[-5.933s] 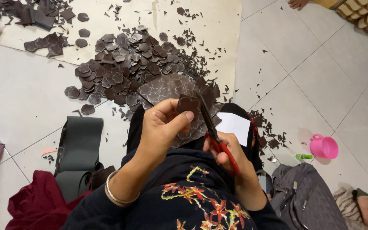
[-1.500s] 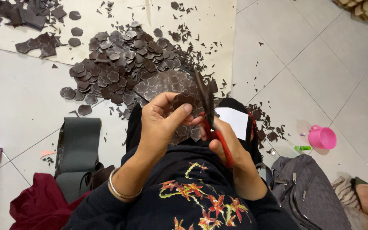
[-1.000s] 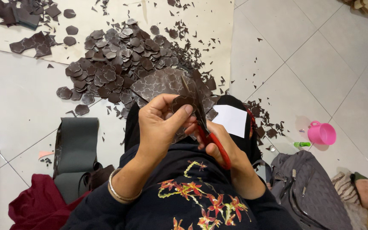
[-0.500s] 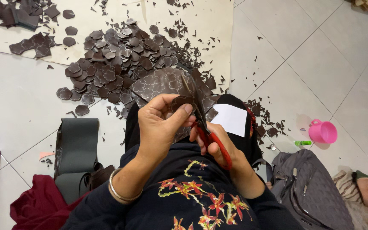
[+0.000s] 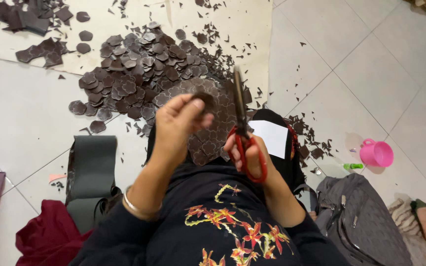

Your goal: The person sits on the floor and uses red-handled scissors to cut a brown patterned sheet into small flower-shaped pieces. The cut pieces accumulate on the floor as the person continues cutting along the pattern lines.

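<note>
I pinch a small brown cutout (image 5: 204,100) in my left hand (image 5: 176,125); my right hand (image 5: 246,153) grips red scissors (image 5: 242,133), blades shut, just right of it. Trimming step; next, I judge, needs blades opened onto its edge.

scissors (image 5: 245,148): red handles, dark blades | cut pieces (image 5: 139,69): dark brown, scalloped flower outlines | sheet under them (image 5: 223,24): cream | floor tiles (image 5: 371,64): pale grey-white | cup (image 5: 376,153): pink | top (image 5: 232,231): black, red-yellow floral print | cloth (image 5: 50,236): dark red | bag (image 5: 361,221): grey
</note>
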Action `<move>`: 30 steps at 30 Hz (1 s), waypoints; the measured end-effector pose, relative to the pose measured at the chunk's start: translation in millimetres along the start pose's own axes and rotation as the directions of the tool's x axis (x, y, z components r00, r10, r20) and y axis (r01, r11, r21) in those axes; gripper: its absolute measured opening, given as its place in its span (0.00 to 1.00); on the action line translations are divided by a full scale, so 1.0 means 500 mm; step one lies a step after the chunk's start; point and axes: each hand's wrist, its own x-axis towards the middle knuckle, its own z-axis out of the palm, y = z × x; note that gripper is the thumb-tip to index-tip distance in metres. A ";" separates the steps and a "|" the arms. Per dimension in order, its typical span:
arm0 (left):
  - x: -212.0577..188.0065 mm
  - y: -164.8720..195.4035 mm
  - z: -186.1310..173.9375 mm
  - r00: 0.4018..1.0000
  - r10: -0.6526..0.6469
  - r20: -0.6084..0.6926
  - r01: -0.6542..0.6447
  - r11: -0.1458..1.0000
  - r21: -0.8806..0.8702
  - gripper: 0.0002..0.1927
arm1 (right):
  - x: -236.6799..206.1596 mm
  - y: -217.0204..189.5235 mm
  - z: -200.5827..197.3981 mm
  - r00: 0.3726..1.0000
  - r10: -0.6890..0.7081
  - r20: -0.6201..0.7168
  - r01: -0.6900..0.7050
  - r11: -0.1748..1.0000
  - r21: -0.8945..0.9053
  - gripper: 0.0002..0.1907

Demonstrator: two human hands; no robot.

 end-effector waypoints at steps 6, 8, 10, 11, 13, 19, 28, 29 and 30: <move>0.152 -0.058 -0.206 0.940 -0.286 -0.187 0.251 0.949 -0.190 0.15 | 0.070 0.111 -0.042 0.985 0.170 -0.007 -0.158 0.931 0.330 0.49; 0.175 -0.069 -0.258 0.916 -0.318 -0.245 0.262 0.936 -0.235 0.16 | 0.090 0.149 -0.054 0.972 0.237 -0.009 -0.215 0.896 0.388 0.48; 0.176 -0.070 -0.284 0.896 -0.345 -0.280 0.273 0.925 -0.265 0.16 | 0.100 0.179 -0.064 0.957 0.290 -0.019 -0.255 0.869 0.424 0.48; 0.176 -0.065 -0.292 0.893 -0.349 -0.285 0.274 0.923 -0.270 0.16 | 0.108 0.188 -0.068 0.950 0.312 -0.031 -0.271 0.866 0.421 0.48; 0.171 -0.061 -0.298 0.888 -0.351 -0.297 0.280 0.925 -0.256 0.16 | 0.117 0.199 -0.076 0.931 0.358 -0.068 -0.300 0.859 0.415 0.48; 0.158 -0.043 -0.285 0.882 -0.308 -0.357 0.259 0.949 -0.178 0.13 | 0.125 0.195 -0.079 0.928 0.368 -0.062 -0.308 0.850 0.428 0.47; 0.184 -0.062 -0.327 0.797 -0.227 -0.560 0.235 0.970 -0.058 0.19 | 0.135 0.193 -0.070 0.901 0.424 -0.090 -0.362 0.850 0.383 0.47; 0.192 -0.054 -0.334 0.771 -0.217 -0.599 0.230 0.972 -0.056 0.22 | 0.135 0.194 -0.070 0.903 0.421 -0.092 -0.360 0.854 0.376 0.48; 0.197 -0.044 -0.335 0.743 -0.206 -0.637 0.224 0.973 -0.053 0.26 | 0.135 0.195 -0.069 0.904 0.417 -0.093 -0.358 0.858 0.369 0.48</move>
